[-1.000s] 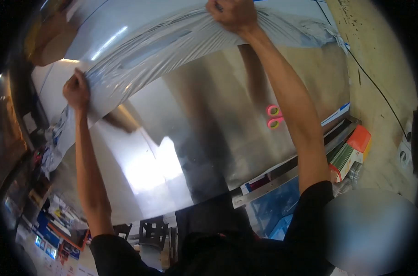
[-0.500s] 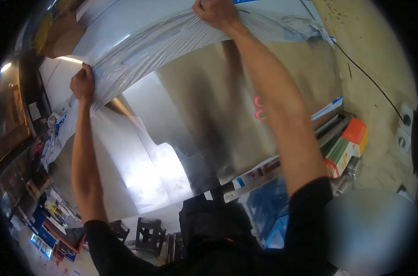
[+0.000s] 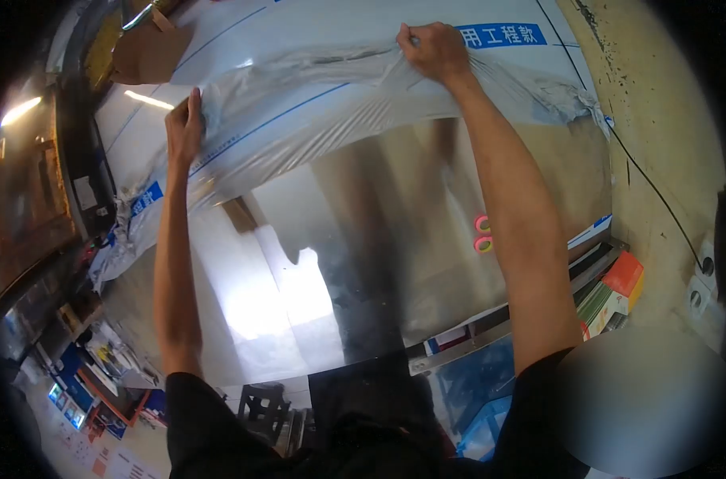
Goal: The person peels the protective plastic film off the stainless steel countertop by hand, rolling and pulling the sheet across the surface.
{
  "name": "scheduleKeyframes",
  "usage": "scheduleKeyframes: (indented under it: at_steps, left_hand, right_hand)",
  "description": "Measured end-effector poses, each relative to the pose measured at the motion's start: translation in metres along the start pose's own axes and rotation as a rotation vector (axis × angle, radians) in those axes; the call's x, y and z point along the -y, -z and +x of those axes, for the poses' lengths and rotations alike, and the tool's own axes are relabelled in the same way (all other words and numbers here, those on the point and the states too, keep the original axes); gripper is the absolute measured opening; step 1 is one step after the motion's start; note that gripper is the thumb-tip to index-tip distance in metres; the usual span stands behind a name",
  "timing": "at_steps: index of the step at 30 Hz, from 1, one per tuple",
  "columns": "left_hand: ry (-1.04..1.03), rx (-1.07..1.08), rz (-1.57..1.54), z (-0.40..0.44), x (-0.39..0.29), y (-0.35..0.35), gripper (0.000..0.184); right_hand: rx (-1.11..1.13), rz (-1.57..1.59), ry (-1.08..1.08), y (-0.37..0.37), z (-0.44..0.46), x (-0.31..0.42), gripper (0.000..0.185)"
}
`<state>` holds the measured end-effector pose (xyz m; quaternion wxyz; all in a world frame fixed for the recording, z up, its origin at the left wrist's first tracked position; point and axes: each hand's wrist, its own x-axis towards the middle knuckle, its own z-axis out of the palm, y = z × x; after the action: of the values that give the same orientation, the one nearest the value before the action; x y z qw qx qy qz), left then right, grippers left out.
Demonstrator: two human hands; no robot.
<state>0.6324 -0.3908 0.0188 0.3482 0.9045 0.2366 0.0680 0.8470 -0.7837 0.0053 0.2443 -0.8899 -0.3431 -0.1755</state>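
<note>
A clear protective film point(image 3: 299, 108) lies gathered in wrinkled folds across the far part of a shiny metal sheet point(image 3: 363, 239). My left hand point(image 3: 185, 132) is closed on the film's folded edge at the left. Farther right, my right hand point(image 3: 436, 54) also grips the film, beside a blue printed label point(image 3: 502, 35). Both arms stretch forward over the sheet. Its nearer part is bare and mirrors light and dark shapes. Pink-handled scissors point(image 3: 482, 233) show just left of my right forearm, their blades not visible.
A yellowish wall point(image 3: 658, 160) with a dark cable runs along the right. Red and green boxes point(image 3: 618, 279) stand by the sheet's near right corner. A blue plastic bin point(image 3: 486, 427) and a dark stool point(image 3: 263, 411) are below the near edge. A blurred round patch covers the lower right.
The view has shifted, bringing more of the far surface and the blue label into sight. Both hands have moved farther up the sheet with the film, which now hangs in looser folds.
</note>
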Motion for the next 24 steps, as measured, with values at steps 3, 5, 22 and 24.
scheduleKeyframes:
  at_steps: [3,5,22,24]
  left_hand:
    - [-0.071,0.072,-0.110,-0.053,-0.047,0.016,0.040]
    - [-0.100,0.069,-0.232,-0.077,-0.054,0.017,0.037]
    - [-0.774,0.654,-0.235,-0.172,-0.256,-0.129,0.023]
    - [-0.924,0.757,-0.308,-0.184,-0.268,-0.172,0.017]
  right_hand:
    - [0.012,0.045,-0.013,-0.009,0.000,0.004,0.036]
    - [-0.033,0.016,0.007,-0.002,-0.002,0.001,0.037]
    - [0.077,0.306,-0.065,0.128,-0.058,-0.012,0.041]
    - [-0.034,0.088,-0.053,0.145,-0.081,-0.071,0.038]
